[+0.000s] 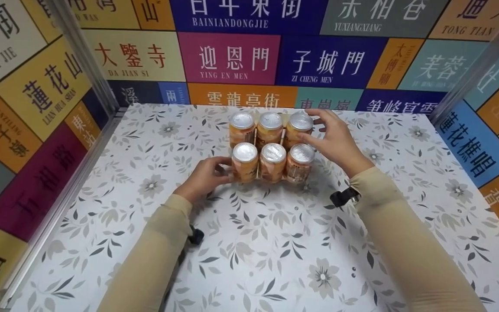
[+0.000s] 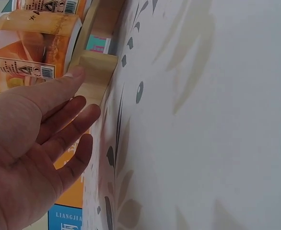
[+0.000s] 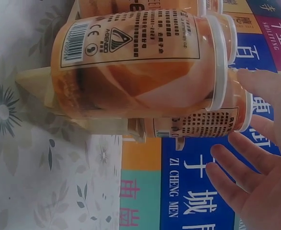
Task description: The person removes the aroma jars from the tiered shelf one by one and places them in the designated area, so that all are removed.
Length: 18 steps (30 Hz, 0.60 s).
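Observation:
Orange cans with silver lids stand upright in two rows of three in a pale wooden rack (image 2: 96, 67). My left hand (image 1: 204, 178) is at the left end of the front row. Its thumb (image 2: 64, 88) lies at the base of the front-left can (image 1: 245, 164) and the rack's edge, while the other fingers are bent loosely below. At the back right, my right hand (image 1: 332, 138) holds the back-right can (image 1: 298, 130) near its lid between thumb and index finger. The remaining right fingers (image 3: 241, 167) spread away from the can. The front-right can (image 3: 140, 72) fills much of the right wrist view.
The rack stands toward the back of a table (image 1: 249, 242) covered in a white leaf-and-flower print. Behind it rises a wall of coloured panels (image 1: 228, 58) with Chinese lettering. Similar panels flank both sides, with metal-looking edge strips (image 1: 89, 56) at the corners.

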Motion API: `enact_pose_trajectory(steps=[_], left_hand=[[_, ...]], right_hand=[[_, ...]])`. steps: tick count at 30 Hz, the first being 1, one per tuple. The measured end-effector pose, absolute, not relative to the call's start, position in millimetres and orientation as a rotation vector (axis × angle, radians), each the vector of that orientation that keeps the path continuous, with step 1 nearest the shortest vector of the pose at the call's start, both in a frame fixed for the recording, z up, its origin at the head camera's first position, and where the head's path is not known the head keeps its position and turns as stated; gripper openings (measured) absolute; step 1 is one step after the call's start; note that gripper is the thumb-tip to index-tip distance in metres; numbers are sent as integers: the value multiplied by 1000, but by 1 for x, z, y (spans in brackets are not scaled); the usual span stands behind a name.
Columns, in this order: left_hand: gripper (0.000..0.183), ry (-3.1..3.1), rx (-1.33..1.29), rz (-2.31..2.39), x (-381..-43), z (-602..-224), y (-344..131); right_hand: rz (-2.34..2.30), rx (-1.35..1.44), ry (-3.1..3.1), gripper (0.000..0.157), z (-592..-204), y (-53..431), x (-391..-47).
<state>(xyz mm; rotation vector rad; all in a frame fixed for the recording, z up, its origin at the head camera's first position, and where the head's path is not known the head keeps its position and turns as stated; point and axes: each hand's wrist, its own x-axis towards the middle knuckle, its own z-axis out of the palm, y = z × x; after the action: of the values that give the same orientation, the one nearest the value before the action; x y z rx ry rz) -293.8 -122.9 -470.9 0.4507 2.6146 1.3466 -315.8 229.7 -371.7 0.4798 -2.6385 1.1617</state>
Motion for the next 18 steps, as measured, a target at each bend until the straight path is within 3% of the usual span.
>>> enact_pose_trajectory(steps=[18], left_hand=[[58,2633,500,1305,-294,-472,-123]], right_hand=[[1239,411,-2676,70,-374,225,-325]])
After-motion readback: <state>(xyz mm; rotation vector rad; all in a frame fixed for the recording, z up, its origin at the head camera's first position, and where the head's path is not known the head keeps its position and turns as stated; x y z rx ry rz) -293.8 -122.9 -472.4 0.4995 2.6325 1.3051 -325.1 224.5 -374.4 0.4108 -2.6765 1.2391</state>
